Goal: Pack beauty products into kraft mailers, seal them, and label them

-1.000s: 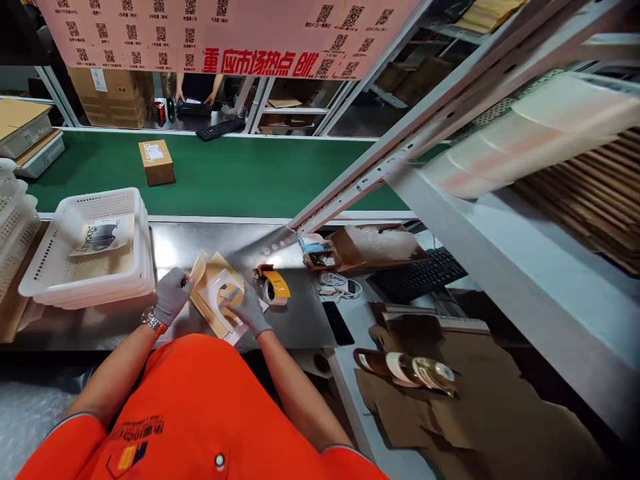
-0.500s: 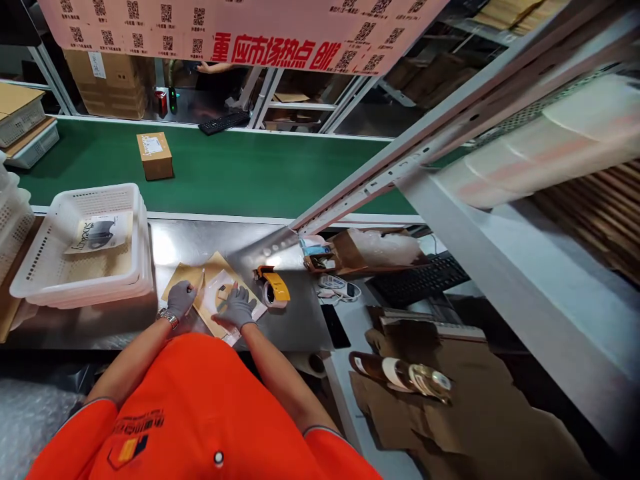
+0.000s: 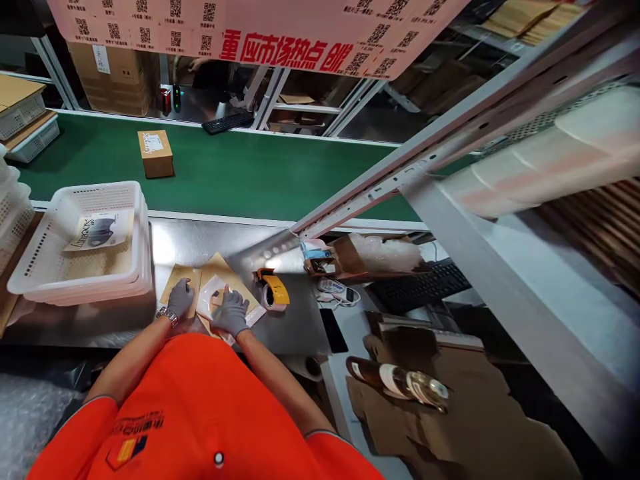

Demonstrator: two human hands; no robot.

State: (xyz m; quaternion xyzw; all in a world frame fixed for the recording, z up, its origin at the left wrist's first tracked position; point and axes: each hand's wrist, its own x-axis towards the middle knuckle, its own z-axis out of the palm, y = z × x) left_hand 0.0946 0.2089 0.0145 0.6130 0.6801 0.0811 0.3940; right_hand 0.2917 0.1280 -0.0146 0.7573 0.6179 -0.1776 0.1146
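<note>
Our left hand [image 3: 180,299], gloved in grey, has its fingers loosely curled over the tan kraft piece [image 3: 175,273]; we cannot tell whether they pinch it or only press on it. Our right hand [image 3: 233,312], also gloved, lies open with its fingers spread, pressing on the clear-wrapped packet [image 3: 206,292] without closing around it. That packet lies on the metal table [image 3: 295,330] close in front of us, over a kraft envelope [image 3: 221,264] set at a slant, with the kraft piece just beside it on our left. The slick film could skid under our flat palm if we push sideways, and the kraft could crease or tear if our left fingers pull while the right hand pins the stack. A wide swing of our right hand could also knock the yellow tape dispenser [image 3: 279,291] standing near it. The packet looks pale and glossy, its wrap wrinkled, with a tan and dark patch near the middle that is too small to read; the kraft around it is matt. Farther out, a white basket [image 3: 75,291] holds a printed packet [image 3: 103,230], and a small carton [image 3: 159,163] rests on the green belt [image 3: 260,173].
</note>
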